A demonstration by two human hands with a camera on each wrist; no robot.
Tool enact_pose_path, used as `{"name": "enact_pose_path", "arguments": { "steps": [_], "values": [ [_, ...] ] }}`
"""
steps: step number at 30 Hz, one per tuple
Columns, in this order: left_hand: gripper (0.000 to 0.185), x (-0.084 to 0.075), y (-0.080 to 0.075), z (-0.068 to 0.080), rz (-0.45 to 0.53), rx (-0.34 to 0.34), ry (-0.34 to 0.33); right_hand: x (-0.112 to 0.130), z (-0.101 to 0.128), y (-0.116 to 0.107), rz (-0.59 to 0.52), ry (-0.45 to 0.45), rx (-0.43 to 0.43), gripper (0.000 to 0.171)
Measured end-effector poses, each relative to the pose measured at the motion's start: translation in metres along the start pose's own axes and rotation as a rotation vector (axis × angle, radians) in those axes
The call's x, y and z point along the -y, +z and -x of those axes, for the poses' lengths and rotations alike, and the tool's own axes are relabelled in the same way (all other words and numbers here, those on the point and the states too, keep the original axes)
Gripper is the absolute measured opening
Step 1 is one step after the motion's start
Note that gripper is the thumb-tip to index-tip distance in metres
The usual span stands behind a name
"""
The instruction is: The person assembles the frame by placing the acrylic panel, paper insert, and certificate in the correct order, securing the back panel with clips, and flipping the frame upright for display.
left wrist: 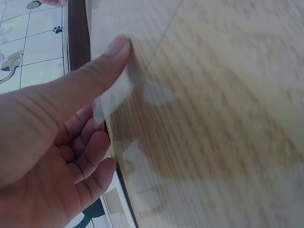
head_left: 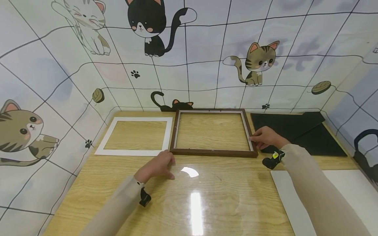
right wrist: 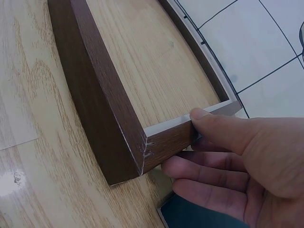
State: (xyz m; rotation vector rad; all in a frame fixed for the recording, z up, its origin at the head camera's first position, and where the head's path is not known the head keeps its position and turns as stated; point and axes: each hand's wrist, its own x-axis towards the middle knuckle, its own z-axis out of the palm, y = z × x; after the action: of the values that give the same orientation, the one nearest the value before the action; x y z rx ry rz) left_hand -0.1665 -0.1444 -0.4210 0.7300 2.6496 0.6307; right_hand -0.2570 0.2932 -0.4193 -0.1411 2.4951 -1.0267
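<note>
The right hand (head_left: 267, 138) holds the brown wooden frame (head_left: 213, 152) at its near right corner: the thumb lies on the top edge and the fingers (right wrist: 209, 173) are curled against the outer side, so they are clamped on the wood. The frame lies flat on the worktop (head_left: 97, 183), in the middle at the back. The left hand (head_left: 157, 166) rests on the corner of a clear sheet (head_left: 206, 196) (it shows mostly by its reflections) that lies flat just in front of the frame; its thumb (left wrist: 102, 66) is stretched over the sheet and the other fingers are loosely bent, gripping nothing. A white mat board (head_left: 103, 147) lies left of the frame, black boards (head_left: 298, 126) to its right, and a white board (head_left: 351, 186) at the near right.
</note>
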Motion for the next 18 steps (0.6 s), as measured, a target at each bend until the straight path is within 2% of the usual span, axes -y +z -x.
{"name": "enact_pose_path", "arguments": {
  "steps": [3,6,12,14,18],
  "values": [
    [0.05,0.001,-0.001,0.002,0.012,-0.013,0.007,0.001,0.001,0.0,-0.004,-0.009,0.001,0.04],
    [0.048,0.003,-0.002,0.003,0.08,0.005,0.009,0.001,0.002,0.0,-0.007,-0.014,-0.001,0.04],
    [0.036,0.012,-0.006,0.005,0.22,0.043,0.087,0.0,0.002,0.0,-0.011,-0.017,-0.01,0.042],
    [0.029,0.012,-0.01,0.006,0.225,0.043,0.098,-0.002,0.001,0.0,-0.017,-0.015,-0.012,0.043],
    [0.029,0.012,-0.016,0.007,0.203,0.031,0.108,-0.004,0.0,0.0,-0.034,-0.004,-0.021,0.043]
  ]
}}
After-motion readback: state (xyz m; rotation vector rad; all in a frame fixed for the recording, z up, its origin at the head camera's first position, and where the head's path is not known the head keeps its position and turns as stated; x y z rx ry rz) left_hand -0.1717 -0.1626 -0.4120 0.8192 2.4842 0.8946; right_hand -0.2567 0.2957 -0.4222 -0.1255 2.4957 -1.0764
